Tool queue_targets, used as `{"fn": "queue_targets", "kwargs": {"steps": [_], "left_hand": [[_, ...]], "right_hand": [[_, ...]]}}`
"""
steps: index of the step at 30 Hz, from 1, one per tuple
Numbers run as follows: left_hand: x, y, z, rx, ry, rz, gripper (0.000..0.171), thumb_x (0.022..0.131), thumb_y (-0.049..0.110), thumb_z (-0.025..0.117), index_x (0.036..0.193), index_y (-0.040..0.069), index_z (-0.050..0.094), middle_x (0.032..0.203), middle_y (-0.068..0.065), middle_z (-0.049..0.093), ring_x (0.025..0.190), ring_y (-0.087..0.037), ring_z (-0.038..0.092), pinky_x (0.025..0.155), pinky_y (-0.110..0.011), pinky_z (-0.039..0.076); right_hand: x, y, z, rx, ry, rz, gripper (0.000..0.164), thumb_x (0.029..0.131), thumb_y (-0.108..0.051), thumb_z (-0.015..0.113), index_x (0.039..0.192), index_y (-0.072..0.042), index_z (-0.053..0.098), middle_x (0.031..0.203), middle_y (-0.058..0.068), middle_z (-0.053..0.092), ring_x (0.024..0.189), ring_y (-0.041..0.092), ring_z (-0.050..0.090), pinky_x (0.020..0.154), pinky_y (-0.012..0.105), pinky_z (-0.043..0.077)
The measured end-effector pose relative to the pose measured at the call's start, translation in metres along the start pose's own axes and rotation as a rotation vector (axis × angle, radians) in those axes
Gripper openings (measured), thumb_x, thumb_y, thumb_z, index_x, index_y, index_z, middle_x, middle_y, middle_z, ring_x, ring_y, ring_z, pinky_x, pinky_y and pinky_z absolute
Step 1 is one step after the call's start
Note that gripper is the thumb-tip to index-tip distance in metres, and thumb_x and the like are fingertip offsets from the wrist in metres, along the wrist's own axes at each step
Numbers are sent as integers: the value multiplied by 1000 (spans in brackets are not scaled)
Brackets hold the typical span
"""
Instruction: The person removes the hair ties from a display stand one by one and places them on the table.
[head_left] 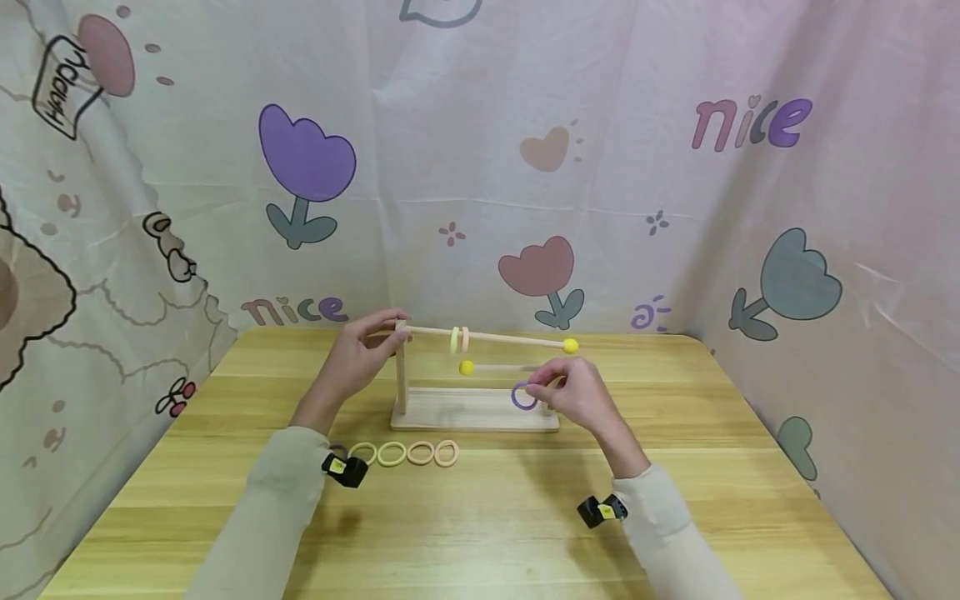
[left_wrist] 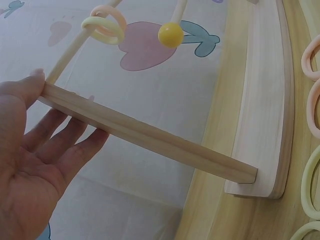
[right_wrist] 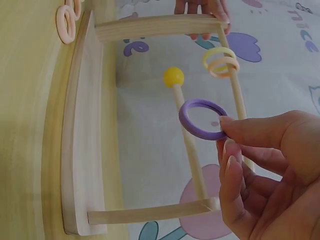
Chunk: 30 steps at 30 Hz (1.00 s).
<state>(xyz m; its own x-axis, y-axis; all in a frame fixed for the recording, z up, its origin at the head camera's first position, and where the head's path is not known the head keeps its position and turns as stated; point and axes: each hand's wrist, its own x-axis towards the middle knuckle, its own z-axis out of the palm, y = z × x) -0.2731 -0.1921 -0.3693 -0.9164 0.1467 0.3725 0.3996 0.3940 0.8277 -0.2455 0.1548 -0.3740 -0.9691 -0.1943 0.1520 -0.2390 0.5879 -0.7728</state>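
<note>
My left hand [head_left: 360, 354] holds the top of the upright post [left_wrist: 150, 135] at the left end of a wooden rack, thumb on one side and fingers on the other. From that post an upper rod [head_left: 517, 339] runs right to a yellow ball [head_left: 571, 346]. A pale yellow ring [head_left: 453, 340] and a peach ring [head_left: 465, 340] hang on this rod. Between thumb and fingertips, my right hand [head_left: 577, 392] pinches a purple ring [right_wrist: 182, 117]. It is held in front of the lower rod [right_wrist: 190, 150], apart from the ball [right_wrist: 173, 77] at that rod's end.
The rack's flat base [head_left: 457, 408] rests on the wooden table [head_left: 480, 525]. Several loose rings lie in a row before it, including a yellow-green ring [head_left: 392, 464] and a peach ring [head_left: 446, 464]. One at the left is partly hidden by the wrist camera [head_left: 345, 470]. A printed curtain [head_left: 450, 150] hangs behind.
</note>
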Motion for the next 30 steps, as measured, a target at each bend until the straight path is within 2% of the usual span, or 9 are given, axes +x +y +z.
{"fn": "queue_targets", "kwargs": {"steps": [9,11,13,14,16,18,20,23,30], "left_hand": [[0,-1,0,6,0,17,33,102,30,66,130,13,68,127,-15,70,114,-32,72,94,-29,61],[1,-1,0,5,1,22,32,102,29,66,130,13,68,126,-15,71,114,-32,72,94,-28,61],[1,-2,0,4,3,25,32,102,29,66,130,13,68,127,-15,70,114,-31,72,94,-27,60],[1,-2,0,4,4,26,32,102,29,66,130,13,68,127,-15,70,114,-31,71,94,-26,60],[1,-2,0,4,5,26,32,102,29,66,130,12,68,127,-14,70,115,-31,71,95,-26,60],[1,-2,0,7,5,26,32,102,29,66,130,13,68,128,-15,70,115,-32,71,95,-27,60],[1,-2,0,8,5,25,33,102,29,66,130,13,68,128,-15,70,116,-32,71,95,-28,60],[0,-2,0,8,7,25,33,102,28,66,130,12,68,128,-15,70,115,-32,71,94,-28,61],[0,-1,2,-7,15,27,31,102,27,66,129,12,68,123,-16,72,112,-32,73,91,-24,61]], "right_hand": [[3,2,12,-2,-67,-42,8,86,-11,83,85,-5,79,84,6,72,57,12,59,55,30,57],[4,3,15,-9,-84,-58,6,86,-10,83,85,-6,79,82,4,73,55,12,60,83,40,63],[5,5,19,-15,-100,-71,4,85,-8,83,85,-7,79,78,3,74,54,12,60,113,51,48],[5,6,20,-20,-105,-75,4,85,-8,83,84,-8,79,76,2,74,53,11,60,114,53,46],[6,7,24,-15,-117,-76,5,85,-6,83,84,-9,79,75,1,74,52,11,60,113,49,48],[6,9,28,-1,-133,-68,5,85,-5,83,83,-8,79,76,2,74,53,10,59,81,37,62],[6,9,32,10,-148,-67,5,85,-5,83,83,-7,79,77,3,74,54,8,58,52,29,56],[5,10,38,23,-171,-68,5,86,-4,82,82,-6,79,77,5,75,55,8,56,48,20,50],[7,13,54,-42,-195,-82,7,84,-4,83,80,-8,79,76,2,76,62,7,58,53,19,47]]}}
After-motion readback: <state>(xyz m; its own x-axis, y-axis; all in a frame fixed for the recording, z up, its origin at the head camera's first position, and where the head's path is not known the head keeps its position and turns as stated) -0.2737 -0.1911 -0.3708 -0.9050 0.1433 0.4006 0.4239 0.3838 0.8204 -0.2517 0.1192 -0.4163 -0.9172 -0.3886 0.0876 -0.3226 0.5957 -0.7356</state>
